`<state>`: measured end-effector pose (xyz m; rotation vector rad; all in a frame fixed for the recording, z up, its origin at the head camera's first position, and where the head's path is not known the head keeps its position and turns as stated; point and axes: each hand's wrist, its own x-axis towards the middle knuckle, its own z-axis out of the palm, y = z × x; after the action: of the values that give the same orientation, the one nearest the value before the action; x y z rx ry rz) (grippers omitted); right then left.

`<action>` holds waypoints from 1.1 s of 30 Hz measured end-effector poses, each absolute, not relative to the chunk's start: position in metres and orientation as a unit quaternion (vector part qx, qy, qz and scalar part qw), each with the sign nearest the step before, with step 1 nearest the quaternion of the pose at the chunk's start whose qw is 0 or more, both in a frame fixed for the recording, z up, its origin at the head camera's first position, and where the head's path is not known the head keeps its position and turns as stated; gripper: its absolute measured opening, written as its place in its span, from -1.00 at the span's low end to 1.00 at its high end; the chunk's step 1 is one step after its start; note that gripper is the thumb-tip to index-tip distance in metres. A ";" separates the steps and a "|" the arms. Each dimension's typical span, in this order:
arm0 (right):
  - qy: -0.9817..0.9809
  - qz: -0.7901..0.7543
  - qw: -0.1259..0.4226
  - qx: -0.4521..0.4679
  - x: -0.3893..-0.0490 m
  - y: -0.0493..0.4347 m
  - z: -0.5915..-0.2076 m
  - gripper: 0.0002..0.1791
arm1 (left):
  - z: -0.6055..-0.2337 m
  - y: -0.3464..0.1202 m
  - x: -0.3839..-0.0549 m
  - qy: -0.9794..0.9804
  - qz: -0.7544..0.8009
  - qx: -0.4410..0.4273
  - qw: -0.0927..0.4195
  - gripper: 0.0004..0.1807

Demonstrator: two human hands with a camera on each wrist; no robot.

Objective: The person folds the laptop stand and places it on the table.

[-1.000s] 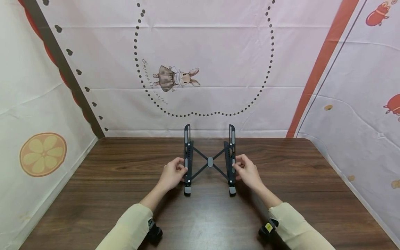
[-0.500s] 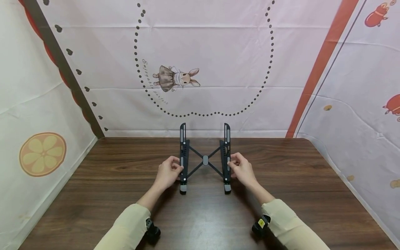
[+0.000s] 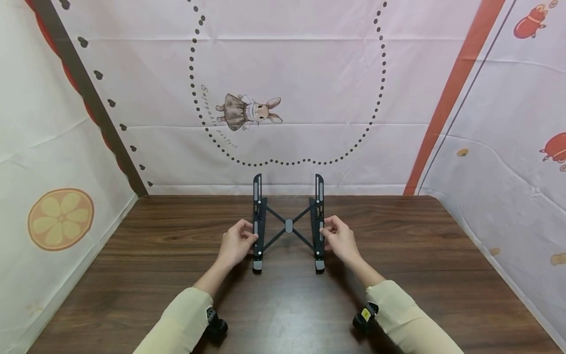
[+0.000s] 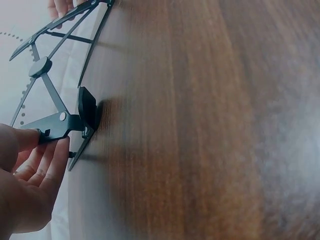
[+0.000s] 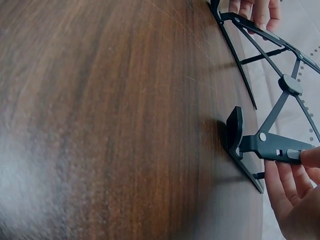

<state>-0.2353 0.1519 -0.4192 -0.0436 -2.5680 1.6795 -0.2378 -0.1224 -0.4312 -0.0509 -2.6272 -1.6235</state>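
A black folding laptop stand [image 3: 289, 226] stands unfolded on the wooden table, its two side rails joined by crossed bars with a grey oval hub. My left hand [image 3: 236, 242] pinches the left rail between thumb and fingers; in the left wrist view the thumb lies on top and the fingers [image 4: 47, 165] curl beneath. On the other side my right hand [image 3: 342, 239] grips the right rail the same way, its thumb over a grey pad in the right wrist view. Both rails slope up toward the back, with upturned lips [image 5: 234, 127] at their front ends.
The brown wooden table [image 3: 283, 314] reaches back to a printed cloth [image 3: 331, 98] with a rabbit figure and dotted line. More cloth hangs at the left and right sides. A black wrist camera [image 3: 216, 327] sits by each cuff.
The laptop stand has shifted a little to the left and slightly back, with both hands holding its rails. Most of that movement came in the first half second.
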 end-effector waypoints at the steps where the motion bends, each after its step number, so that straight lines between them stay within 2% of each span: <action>1: -0.835 0.548 0.037 -0.016 -0.235 0.152 -0.419 -0.74 | -0.431 -0.122 -0.237 -0.851 -0.525 -0.017 0.026 -0.79; 12: -0.840 0.540 0.045 -0.020 -0.234 0.149 -0.418 -0.75 | -0.431 -0.120 -0.239 -0.850 -0.527 -0.012 0.018 -0.80; 33: -0.842 0.536 0.060 -0.007 -0.234 0.143 -0.419 -0.76 | -0.433 -0.118 -0.238 -0.847 -0.529 -0.020 0.041 -0.82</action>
<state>-0.2344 0.1428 -0.4186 -0.0217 -2.5474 1.6237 -0.2375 -0.1181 -0.4325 -0.0602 -2.5944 -1.6206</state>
